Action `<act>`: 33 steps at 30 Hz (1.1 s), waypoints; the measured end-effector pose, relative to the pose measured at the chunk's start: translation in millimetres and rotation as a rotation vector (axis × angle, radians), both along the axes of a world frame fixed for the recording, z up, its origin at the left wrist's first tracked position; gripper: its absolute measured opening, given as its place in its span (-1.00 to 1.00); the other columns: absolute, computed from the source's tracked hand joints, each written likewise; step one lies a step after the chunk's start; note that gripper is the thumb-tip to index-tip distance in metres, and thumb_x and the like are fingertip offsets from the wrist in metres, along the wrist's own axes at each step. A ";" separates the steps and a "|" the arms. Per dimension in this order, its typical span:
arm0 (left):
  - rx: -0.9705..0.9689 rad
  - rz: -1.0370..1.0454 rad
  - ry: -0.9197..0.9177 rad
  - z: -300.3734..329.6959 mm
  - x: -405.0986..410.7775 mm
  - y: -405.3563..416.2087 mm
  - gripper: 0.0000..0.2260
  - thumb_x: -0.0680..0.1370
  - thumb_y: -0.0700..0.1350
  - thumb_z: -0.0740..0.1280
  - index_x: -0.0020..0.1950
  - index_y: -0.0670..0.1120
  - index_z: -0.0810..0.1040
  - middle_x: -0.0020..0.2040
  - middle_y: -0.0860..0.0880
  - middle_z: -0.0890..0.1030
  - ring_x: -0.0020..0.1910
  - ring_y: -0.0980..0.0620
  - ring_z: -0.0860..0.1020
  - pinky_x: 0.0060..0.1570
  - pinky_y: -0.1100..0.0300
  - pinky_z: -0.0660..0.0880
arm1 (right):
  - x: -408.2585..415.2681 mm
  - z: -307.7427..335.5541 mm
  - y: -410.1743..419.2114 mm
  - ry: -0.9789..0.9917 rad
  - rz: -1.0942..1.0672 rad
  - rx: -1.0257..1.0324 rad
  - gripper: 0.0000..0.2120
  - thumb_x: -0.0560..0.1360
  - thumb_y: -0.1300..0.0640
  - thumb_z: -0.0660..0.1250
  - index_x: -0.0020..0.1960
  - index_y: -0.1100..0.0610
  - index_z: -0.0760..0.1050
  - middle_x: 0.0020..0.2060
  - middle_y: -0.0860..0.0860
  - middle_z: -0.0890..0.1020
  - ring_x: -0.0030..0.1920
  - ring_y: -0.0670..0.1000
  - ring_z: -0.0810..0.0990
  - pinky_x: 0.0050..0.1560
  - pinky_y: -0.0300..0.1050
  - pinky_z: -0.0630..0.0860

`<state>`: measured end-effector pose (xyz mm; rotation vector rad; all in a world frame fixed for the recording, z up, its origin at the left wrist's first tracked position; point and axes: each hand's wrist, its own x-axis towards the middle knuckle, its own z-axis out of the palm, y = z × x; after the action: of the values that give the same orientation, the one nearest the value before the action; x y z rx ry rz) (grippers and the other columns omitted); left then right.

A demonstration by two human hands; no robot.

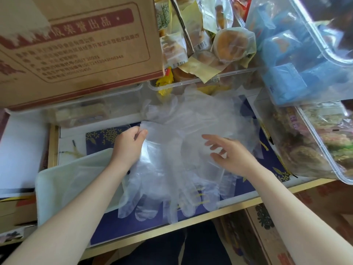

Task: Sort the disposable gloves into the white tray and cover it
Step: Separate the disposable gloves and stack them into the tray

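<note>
Several clear disposable gloves (179,169) lie spread in a loose pile on a blue patterned surface in the middle of the view, fingers pointing toward me. My left hand (128,144) pinches the cuff edge of one glove at the pile's upper left. Over the right side of the pile my right hand (229,152) hovers with its fingers apart, touching or nearly touching the plastic. The white tray (57,188) lies at the lower left, partly under my left forearm; a glove overlaps its right edge.
A cardboard box (76,50) overhangs at the upper left. Clear bins of wrapped buns (200,44) stand behind, a bin with blue packets (296,64) at the upper right, another clear food bin (315,142) at the right. A wooden edge (191,224) borders the front.
</note>
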<state>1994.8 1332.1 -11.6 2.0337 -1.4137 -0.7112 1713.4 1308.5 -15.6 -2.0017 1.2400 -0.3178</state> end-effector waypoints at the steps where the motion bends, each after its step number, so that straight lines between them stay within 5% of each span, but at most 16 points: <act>1: -0.006 -0.001 0.011 1.3 0.2 0.4 -0.65 0.58 -0.11 0.23 -0.31 -0.28 0.29 -0.42 -0.08 0.29 -0.43 0.03 0.22 -0.45 0.21 0.13 | 2.1 -6.1 -1.5 0.091 -0.015 -0.048 -0.49 0.51 0.30 0.23 0.37 -0.09 0.32 0.05 -0.12 0.58 0.05 -0.03 0.57 -0.06 -0.19 0.50; 6: -0.068 0.040 0.039 12.9 3.6 4.5 -0.66 0.59 -0.11 0.22 -0.32 -0.27 0.31 -0.42 -0.06 0.31 -0.42 0.05 0.23 -0.44 0.27 0.18 | 13.6 -0.6 -11.2 0.193 -0.236 -0.582 -0.89 0.44 0.23 0.30 -0.11 0.13 0.59 -0.29 0.05 0.65 -0.30 0.14 0.60 -0.46 -0.11 0.44; 9: -0.118 0.109 0.039 24.0 9.4 5.3 -0.65 0.59 -0.10 0.21 -0.32 -0.27 0.36 -0.44 -0.02 0.30 -0.43 0.05 0.24 -0.44 0.28 0.18 | 15.6 19.6 -15.8 0.163 -0.242 -0.766 -0.85 0.44 0.08 0.30 -0.25 0.10 0.58 -0.02 0.09 0.57 0.08 0.15 0.44 -0.05 0.04 0.44; 11: -0.151 0.156 0.030 32.1 14.7 2.8 -0.65 0.60 -0.07 0.20 -0.23 -0.34 0.42 -0.40 -0.10 0.36 -0.39 0.01 0.29 -0.42 0.23 0.18 | 17.9 41.8 -16.3 0.081 -0.164 -0.848 -0.89 0.43 0.09 0.34 -0.25 0.07 0.55 0.23 0.09 0.43 0.33 0.15 0.25 0.30 0.14 0.21; 13: -0.200 0.191 0.029 41.5 18.7 -1.8 -0.68 0.60 -0.07 0.19 -0.21 -0.29 0.45 -0.39 -0.09 0.40 -0.37 0.00 0.33 -0.38 0.18 0.21 | 22.0 68.5 -16.4 0.025 0.009 -0.868 -0.92 0.47 0.14 0.31 -0.21 0.09 0.51 0.22 0.08 0.48 0.36 0.14 0.28 0.43 0.11 0.05; 15: -0.249 0.206 0.030 54.2 19.7 -7.0 -0.72 0.61 -0.08 0.18 -0.20 -0.22 0.46 -0.42 -0.01 0.38 -0.41 0.07 0.33 -0.38 0.16 0.23 | 26.9 93.1 -16.0 -0.032 0.162 -0.792 -0.88 0.51 0.20 0.23 -0.14 0.18 0.52 -0.08 0.07 0.63 0.10 0.10 0.53 0.36 -0.02 0.25; 17: -0.279 0.216 0.020 62.7 20.7 -12.6 -0.73 0.61 -0.07 0.17 -0.18 -0.20 0.47 -0.40 0.00 0.39 -0.39 0.08 0.34 -0.35 0.11 0.21 | 33.7 114.7 -14.2 -0.121 0.219 -0.624 -0.84 0.51 0.28 0.17 -0.05 0.23 0.52 -0.24 0.04 0.61 -0.21 -0.02 0.55 -0.02 -0.22 0.47; 20: -0.283 0.213 0.013 67.4 20.1 -19.7 -0.68 0.62 -0.05 0.15 -0.19 -0.27 0.44 -0.38 -0.06 0.39 -0.34 -0.03 0.36 -0.34 0.09 0.19 | 46.2 139.9 -9.1 -0.219 0.195 -0.370 -0.82 0.52 0.31 0.17 -0.04 0.22 0.55 -0.31 0.04 0.57 -0.38 -0.14 0.40 -0.33 -0.33 0.34; 23: -0.274 0.189 0.037 69.5 17.8 -24.4 -0.67 0.62 -0.07 0.15 -0.14 -0.33 0.45 -0.31 -0.17 0.45 -0.27 -0.07 0.41 -0.29 0.10 0.21 | 54.9 162.9 -3.1 -0.389 0.229 -0.051 -0.88 0.50 0.17 0.27 -0.12 0.21 0.53 -0.41 0.17 0.47 -0.44 0.05 0.34 -0.39 -0.19 0.27; 26: -0.256 0.189 0.127 77.7 13.7 -26.9 -0.73 0.62 -0.05 0.15 -0.11 -0.22 0.48 -0.23 -0.16 0.50 -0.24 -0.04 0.43 -0.22 0.12 0.28 | 65.4 176.5 5.4 -0.522 0.330 0.226 -0.97 0.43 0.20 0.34 -0.17 0.17 0.52 -0.45 0.10 0.37 -0.44 -0.11 0.28 -0.41 -0.33 0.23; 30: -0.197 0.099 0.476 93.8 -6.0 -17.2 -0.79 0.60 -0.09 0.21 -0.17 0.02 0.57 -0.31 0.04 0.53 -0.33 0.10 0.43 -0.24 0.17 0.37 | 86.5 162.6 3.6 -0.618 0.017 0.154 -0.89 0.43 0.26 0.37 -0.24 0.13 0.47 -0.42 -0.12 0.47 -0.40 -0.18 0.37 -0.33 -0.36 0.31; 33: -0.104 -0.022 0.666 106.5 -20.7 0.2 -0.79 0.60 -0.13 0.23 -0.09 0.02 0.65 -0.18 -0.03 0.64 -0.18 0.02 0.56 -0.18 0.12 0.50 | 94.4 147.8 -6.0 -0.513 -0.200 -0.028 -0.83 0.48 0.28 0.35 -0.23 0.06 0.47 -0.36 -0.14 0.49 -0.37 -0.23 0.41 -0.28 -0.40 0.34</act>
<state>1974.1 1332.2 94.9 1.4909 -1.0476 -1.1605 1807.8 1302.5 132.2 -1.6696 1.1004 -0.8891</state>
